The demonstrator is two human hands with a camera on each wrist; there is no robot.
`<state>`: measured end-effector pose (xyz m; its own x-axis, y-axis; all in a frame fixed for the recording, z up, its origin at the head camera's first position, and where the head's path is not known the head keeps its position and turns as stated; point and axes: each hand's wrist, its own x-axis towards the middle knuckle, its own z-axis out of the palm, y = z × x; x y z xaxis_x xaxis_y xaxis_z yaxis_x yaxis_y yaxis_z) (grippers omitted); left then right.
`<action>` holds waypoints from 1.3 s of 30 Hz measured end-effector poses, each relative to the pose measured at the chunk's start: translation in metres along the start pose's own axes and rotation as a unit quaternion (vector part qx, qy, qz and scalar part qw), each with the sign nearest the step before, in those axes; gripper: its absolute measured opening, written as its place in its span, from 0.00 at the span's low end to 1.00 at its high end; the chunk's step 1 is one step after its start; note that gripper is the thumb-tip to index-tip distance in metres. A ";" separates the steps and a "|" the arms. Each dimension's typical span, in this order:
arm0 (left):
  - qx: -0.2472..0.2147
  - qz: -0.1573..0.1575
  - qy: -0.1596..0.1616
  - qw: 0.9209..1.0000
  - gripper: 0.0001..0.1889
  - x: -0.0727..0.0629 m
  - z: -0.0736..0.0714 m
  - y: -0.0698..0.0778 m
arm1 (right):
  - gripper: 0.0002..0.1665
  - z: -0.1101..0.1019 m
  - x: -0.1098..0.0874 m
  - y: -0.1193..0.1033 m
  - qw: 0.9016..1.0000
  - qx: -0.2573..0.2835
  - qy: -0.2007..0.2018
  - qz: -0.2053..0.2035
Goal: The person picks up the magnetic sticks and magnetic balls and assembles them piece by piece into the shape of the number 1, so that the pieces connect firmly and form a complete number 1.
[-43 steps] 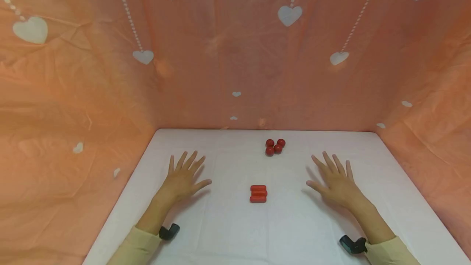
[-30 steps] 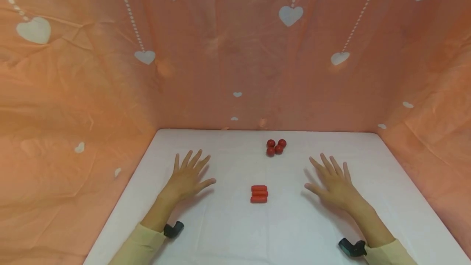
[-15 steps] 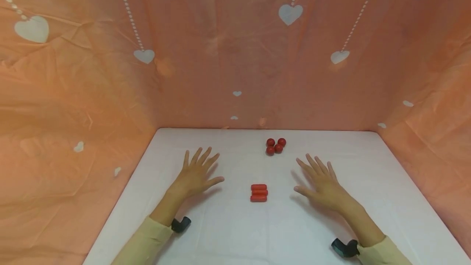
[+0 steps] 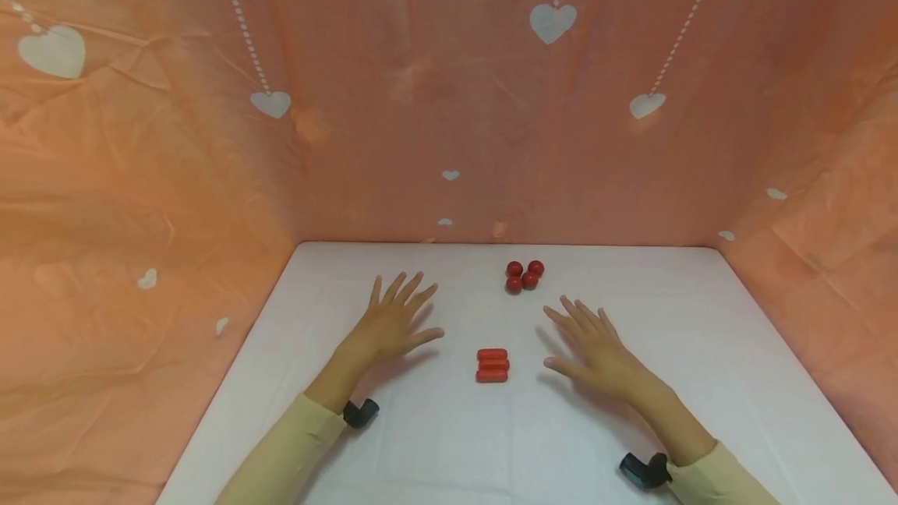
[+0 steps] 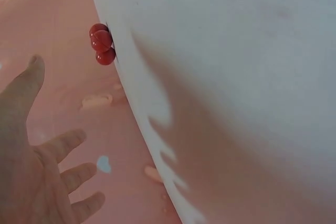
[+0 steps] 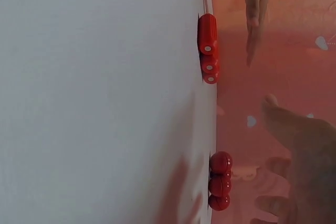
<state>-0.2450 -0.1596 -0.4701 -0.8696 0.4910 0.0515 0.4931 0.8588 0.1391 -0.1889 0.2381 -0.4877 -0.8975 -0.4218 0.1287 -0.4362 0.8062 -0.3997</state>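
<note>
Three small red cylinders lie side by side on the white table, between the two hands. Behind them sits a cluster of several dark red balls. My left hand hovers over the table left of the cylinders, fingers spread and holding nothing. To their right my right hand is also held above the surface, fingers spread, with nothing in it. The right wrist view shows the cylinders with pale round spots on their ends, and the balls close together.
A white table stands against orange cloth walls printed with pale hearts, at the back and both sides. A black device is worn at the left wrist and another black device at the right wrist.
Both hands have moved inward toward the cylinders, the left to the right and slightly away, the right to the left. The cylinders and balls stay where they were.
</note>
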 end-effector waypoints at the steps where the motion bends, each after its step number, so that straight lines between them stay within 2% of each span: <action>1: -0.003 0.003 -0.001 1.000 0.45 0.002 0.000 0.001 | 0.51 0.001 0.001 -0.001 1.000 0.000 -0.002 -0.002; 10: -0.015 0.035 -0.001 0.999 0.43 0.021 0.002 0.010 | 0.48 0.005 0.004 -0.005 1.000 0.014 -0.009 -0.022; 18: -0.064 0.042 -0.026 0.997 0.43 0.037 0.003 0.013 | 0.45 0.009 0.009 -0.006 0.999 0.033 -0.011 -0.027; 24: -0.096 0.058 -0.030 0.993 0.41 0.050 0.003 0.017 | 0.41 0.012 0.014 -0.009 0.999 0.036 -0.014 -0.037; 32: -0.164 0.077 -0.023 0.983 0.37 0.066 0.010 0.022 | 0.37 0.016 0.022 -0.012 0.998 0.048 -0.017 -0.033; 39: -0.220 0.066 -0.025 0.973 0.32 0.079 0.020 0.026 | 0.31 0.018 0.031 -0.014 0.996 0.075 -0.007 -0.039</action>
<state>-0.3004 -0.0953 -0.4822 -0.7922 0.6081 0.0514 0.5327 0.6480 0.5444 -0.2094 0.2066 -0.4943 -0.8596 -0.4876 0.1527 -0.4894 0.6997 -0.5206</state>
